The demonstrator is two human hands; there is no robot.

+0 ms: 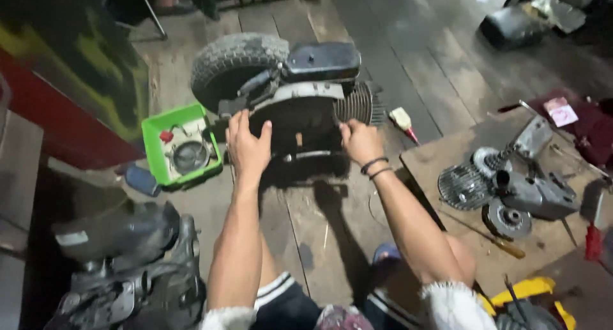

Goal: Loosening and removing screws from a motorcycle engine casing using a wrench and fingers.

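So the person had both hands on a scooter engine block [300, 106] that sat on the worn wooden plank floor [447, 68], pretty much dead center in the head view. The left hand [248, 145] lay flat against the dark metal casing, fingers spread fairly wide and pointing up, palm pressed on rather than gripping anything. The right hand [359, 140] was at the casing's right edge, fingers curled in narrow toward the metal, but you couldn't really tell if they were pinching something small or just hooked on the rim. Two dark bands [375, 168] ringed that wrist.

The engine looked greasy and matte, with a chunky treaded rubber tire [233, 65] still on at the left end, a smooth black boxy cover [322, 60] on top, and round ribbed cooling fins [357, 103] sticking out on the right.

Just beside the left hand sat a bright green plastic tray [153, 145] holding a round metal part. Off to the right, a plywood board [440, 154] carried another finned cylinder [463, 186], a grey cast housing [543, 196] and a wood-handled screwdriver [491, 238].
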